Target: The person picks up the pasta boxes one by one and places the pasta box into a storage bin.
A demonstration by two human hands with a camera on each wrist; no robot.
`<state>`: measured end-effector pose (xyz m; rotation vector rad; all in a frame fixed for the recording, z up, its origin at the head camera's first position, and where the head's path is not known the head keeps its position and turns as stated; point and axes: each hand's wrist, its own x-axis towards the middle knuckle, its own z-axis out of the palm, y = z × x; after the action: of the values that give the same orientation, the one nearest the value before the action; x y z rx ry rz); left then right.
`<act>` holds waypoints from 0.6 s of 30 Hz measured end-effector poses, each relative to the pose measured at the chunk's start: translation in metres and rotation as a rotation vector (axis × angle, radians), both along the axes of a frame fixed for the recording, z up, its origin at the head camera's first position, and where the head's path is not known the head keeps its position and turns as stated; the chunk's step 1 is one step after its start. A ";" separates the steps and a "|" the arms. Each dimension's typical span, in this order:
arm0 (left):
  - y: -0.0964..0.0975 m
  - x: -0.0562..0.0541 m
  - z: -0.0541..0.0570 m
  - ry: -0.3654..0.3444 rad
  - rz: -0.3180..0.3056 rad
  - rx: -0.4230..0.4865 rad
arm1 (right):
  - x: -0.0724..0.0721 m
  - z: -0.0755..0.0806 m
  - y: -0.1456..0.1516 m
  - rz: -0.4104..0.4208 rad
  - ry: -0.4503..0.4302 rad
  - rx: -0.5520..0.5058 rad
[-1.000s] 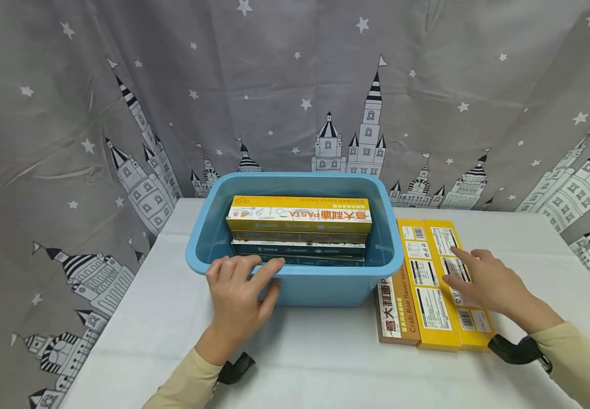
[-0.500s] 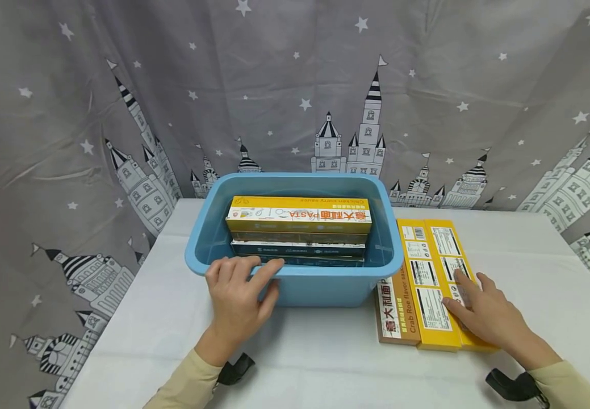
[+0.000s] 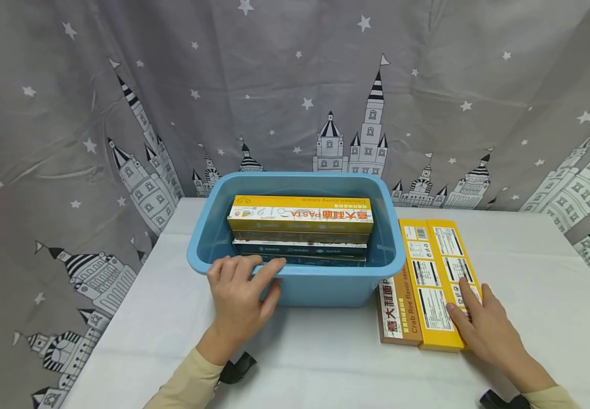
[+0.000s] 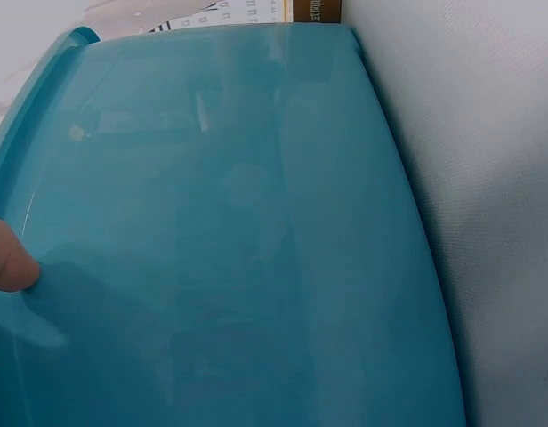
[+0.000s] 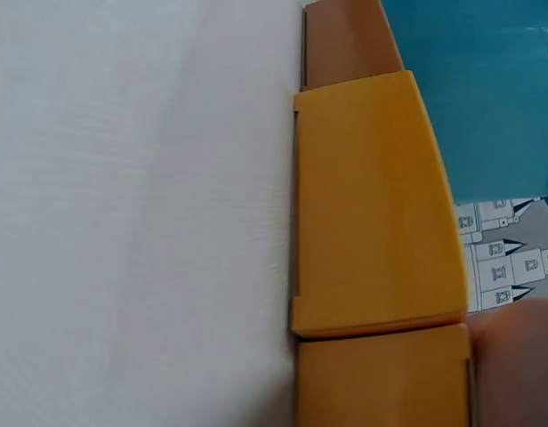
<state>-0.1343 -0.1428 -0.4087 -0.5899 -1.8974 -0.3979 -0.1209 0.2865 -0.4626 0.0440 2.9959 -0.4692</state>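
A light blue plastic bin stands mid-table, holding several pasta boxes on edge; the rearmost is a yellow pasta box. My left hand grips the bin's front rim at the left, fingers hooked over it, thumb against the outer wall. Right of the bin lie a brown pasta box and two yellow ones. My right hand rests on the near end of the rightmost yellow pasta box, fingers mostly straight. The middle yellow pasta box lies flush beside it.
A white cloth covers the table. Behind it hangs a grey curtain printed with castles and stars. The brown box reaches close under the bin's right side.
My right hand has drawn back along the rightmost yellow box from its middle to its near end. My left hand and the bin stay where they were.
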 end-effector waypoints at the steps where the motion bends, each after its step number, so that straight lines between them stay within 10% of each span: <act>1: 0.000 0.000 0.000 0.000 0.000 0.001 | 0.000 -0.001 0.000 -0.001 0.006 -0.002; 18: -0.001 0.000 -0.001 -0.006 0.000 -0.003 | 0.010 -0.002 0.020 0.010 -0.005 0.031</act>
<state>-0.1341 -0.1436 -0.4092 -0.5919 -1.9035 -0.3970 -0.1105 0.3060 -0.4645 0.0325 2.9972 -0.4214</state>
